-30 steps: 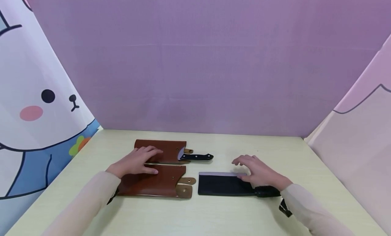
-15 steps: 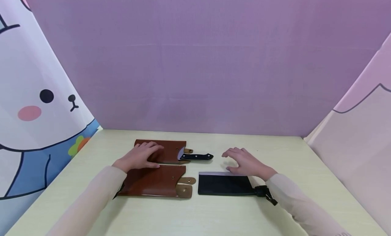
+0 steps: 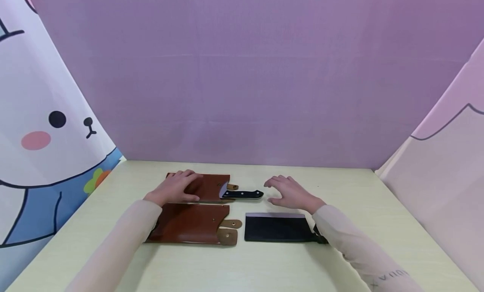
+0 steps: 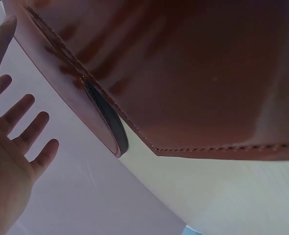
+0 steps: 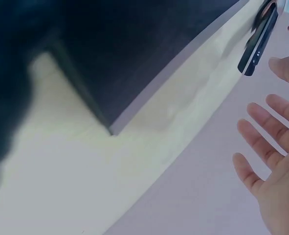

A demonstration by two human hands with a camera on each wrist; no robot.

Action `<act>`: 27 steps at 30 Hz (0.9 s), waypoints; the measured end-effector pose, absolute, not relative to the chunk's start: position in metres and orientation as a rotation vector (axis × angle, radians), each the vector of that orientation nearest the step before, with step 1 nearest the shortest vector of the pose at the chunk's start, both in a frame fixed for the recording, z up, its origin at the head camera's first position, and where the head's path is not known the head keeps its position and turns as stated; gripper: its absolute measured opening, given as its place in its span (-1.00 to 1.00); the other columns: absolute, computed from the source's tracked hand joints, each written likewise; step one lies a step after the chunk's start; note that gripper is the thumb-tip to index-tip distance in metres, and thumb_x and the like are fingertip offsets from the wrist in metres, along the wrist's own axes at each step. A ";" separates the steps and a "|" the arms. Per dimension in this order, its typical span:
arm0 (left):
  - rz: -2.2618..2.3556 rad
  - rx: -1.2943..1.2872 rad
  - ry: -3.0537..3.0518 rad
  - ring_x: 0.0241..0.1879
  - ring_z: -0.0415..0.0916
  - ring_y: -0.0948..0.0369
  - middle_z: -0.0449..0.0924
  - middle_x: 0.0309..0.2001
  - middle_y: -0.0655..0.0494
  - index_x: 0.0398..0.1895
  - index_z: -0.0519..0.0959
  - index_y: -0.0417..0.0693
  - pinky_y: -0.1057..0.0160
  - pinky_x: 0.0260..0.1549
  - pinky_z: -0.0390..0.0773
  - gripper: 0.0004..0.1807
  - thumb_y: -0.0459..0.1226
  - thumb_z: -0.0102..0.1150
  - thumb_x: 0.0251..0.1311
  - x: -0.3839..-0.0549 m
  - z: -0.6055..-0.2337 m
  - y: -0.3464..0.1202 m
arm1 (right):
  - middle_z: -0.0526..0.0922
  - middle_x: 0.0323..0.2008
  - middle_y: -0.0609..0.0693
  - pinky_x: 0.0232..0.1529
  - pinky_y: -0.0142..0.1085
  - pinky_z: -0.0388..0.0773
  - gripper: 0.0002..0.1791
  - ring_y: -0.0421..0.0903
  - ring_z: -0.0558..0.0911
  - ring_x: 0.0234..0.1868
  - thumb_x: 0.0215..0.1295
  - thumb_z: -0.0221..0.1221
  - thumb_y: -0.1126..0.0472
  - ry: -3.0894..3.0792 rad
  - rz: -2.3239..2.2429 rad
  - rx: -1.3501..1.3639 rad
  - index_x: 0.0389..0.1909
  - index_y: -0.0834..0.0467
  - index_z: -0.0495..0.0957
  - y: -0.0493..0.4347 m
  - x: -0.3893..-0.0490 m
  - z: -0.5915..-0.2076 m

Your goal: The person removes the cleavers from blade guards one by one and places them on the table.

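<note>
My left hand [image 3: 175, 187] hovers over the left end of the far brown leather sheath [image 3: 208, 185], fingers loosely bent and holding nothing. A knife [image 3: 242, 194] with a black riveted handle lies on that sheath, its handle sticking out to the right. Just right of the handle's end is my right hand [image 3: 291, 193], fingers spread and slightly curved with nothing in them. Below it lies a cleaver [image 3: 277, 229] with a dark blade and a pale edge; my right sleeve covers part of its handle. A larger brown sheath [image 3: 193, 224] with snap straps lies nearer, below my left hand.
Everything lies on a pale wooden table [image 3: 242, 267]. A purple cloth backdrop [image 3: 242, 82] rises behind it, with a cartoon-printed panel [image 3: 49, 157] at the left and a pale pink one [image 3: 446, 174] at the right.
My right hand has moved left and away from me, from over the cleaver to beside the knife handle. My left hand has shifted slightly right and farther away. The knives and sheaths stay put.
</note>
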State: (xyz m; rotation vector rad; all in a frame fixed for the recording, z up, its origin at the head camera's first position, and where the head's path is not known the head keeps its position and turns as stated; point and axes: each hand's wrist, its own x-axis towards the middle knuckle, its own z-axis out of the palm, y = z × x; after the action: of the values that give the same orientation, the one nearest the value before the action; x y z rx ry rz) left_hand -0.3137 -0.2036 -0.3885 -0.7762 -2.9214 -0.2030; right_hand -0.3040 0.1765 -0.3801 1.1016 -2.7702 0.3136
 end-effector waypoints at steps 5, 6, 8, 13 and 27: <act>-0.189 -0.749 -2.923 0.14 0.30 -0.16 0.31 0.21 -0.11 0.28 0.29 0.05 -0.25 0.01 0.24 -0.18 0.15 0.25 -0.07 -0.318 -0.388 -0.203 | 0.53 -0.02 -0.04 0.00 -0.01 0.33 -0.56 -0.04 0.47 0.03 0.12 0.20 0.09 -2.803 0.329 1.106 0.04 0.14 0.47 0.166 -0.309 -0.380; -0.195 -0.742 -2.928 0.14 0.30 -0.16 0.31 0.21 -0.11 0.28 0.29 0.05 -0.25 0.01 0.24 -0.17 0.16 0.25 -0.08 -0.319 -0.388 -0.203 | 0.53 -0.01 -0.03 0.01 -0.01 0.33 -0.56 -0.03 0.47 0.04 0.12 0.21 0.10 -2.807 0.331 1.107 0.04 0.14 0.47 0.164 -0.310 -0.381; -0.196 -0.734 -2.936 0.14 0.29 -0.15 0.31 0.21 -0.10 0.28 0.29 0.04 -0.25 0.01 0.24 -0.16 0.16 0.25 -0.09 -0.320 -0.388 -0.202 | 0.53 -0.01 -0.03 0.01 -0.01 0.33 -0.55 -0.03 0.47 0.04 0.12 0.21 0.10 -2.811 0.331 1.112 0.04 0.14 0.46 0.160 -0.311 -0.381; -0.220 -0.713 -2.983 0.17 0.26 -0.15 0.28 0.23 -0.11 0.29 0.27 0.04 -0.26 0.05 0.20 -0.12 0.19 0.25 -0.12 -0.322 -0.387 -0.200 | 0.53 0.00 -0.02 0.03 0.00 0.33 -0.54 -0.02 0.46 0.05 0.13 0.20 0.09 -2.836 0.334 1.126 0.05 0.15 0.46 0.150 -0.315 -0.383; -0.263 -0.743 -3.056 0.22 0.19 -0.21 0.23 0.26 -0.15 0.33 0.21 0.03 -0.30 0.11 0.12 -0.04 0.23 0.26 -0.15 -0.331 -0.399 -0.196 | 0.57 -0.06 0.03 0.01 0.03 0.35 -0.59 -0.01 0.49 -0.02 0.13 0.21 0.14 -2.865 0.310 1.163 0.02 0.15 0.47 0.126 -0.326 -0.395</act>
State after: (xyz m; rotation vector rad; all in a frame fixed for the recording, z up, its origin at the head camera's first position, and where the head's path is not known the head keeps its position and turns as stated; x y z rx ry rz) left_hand -0.3306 -0.1957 -0.3992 -0.7431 -3.0563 -0.2633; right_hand -0.3256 0.1263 -0.3949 1.1627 -2.8653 0.3096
